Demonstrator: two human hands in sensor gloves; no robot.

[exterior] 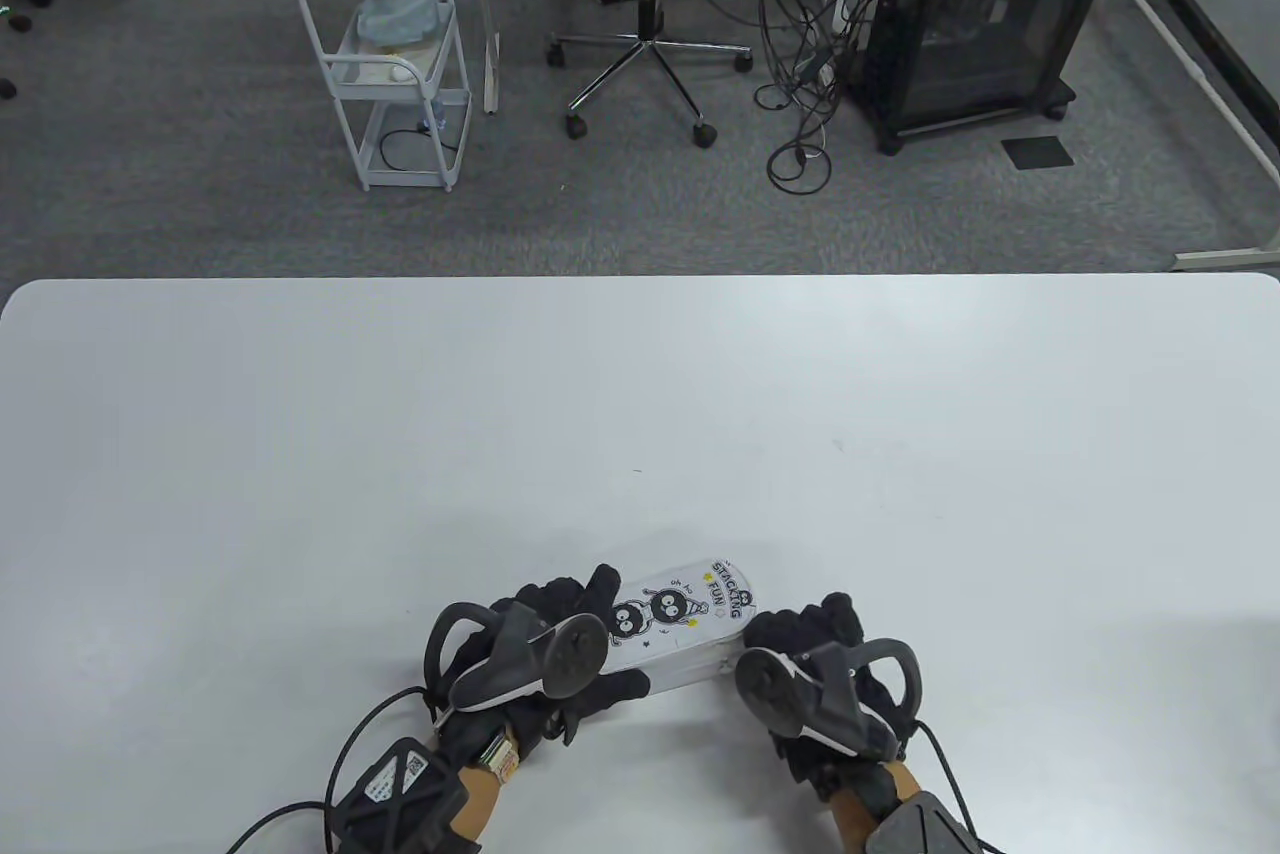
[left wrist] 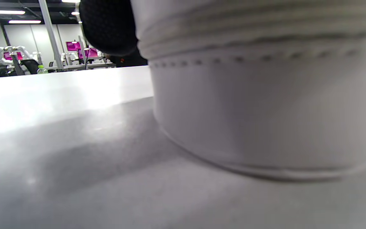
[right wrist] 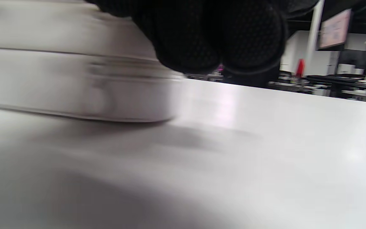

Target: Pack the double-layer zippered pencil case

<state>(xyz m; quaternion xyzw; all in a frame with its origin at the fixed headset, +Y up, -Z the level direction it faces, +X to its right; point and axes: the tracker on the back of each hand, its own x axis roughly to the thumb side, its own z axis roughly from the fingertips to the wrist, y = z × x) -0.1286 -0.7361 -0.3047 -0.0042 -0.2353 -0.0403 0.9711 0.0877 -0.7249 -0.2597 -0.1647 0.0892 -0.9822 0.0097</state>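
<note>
Pencil case (exterior: 680, 616) flat on table (exterior: 640, 414); left hand (exterior: 545, 654), right hand (exterior: 815, 664) gripping ends

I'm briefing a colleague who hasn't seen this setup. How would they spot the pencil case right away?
Look at the near edge of the white table, between the left hand and the right hand. The pencil case lies flat there, a white rounded pouch. Its lid shows black cartoon blobs and the words "STACKING FUN".
</note>
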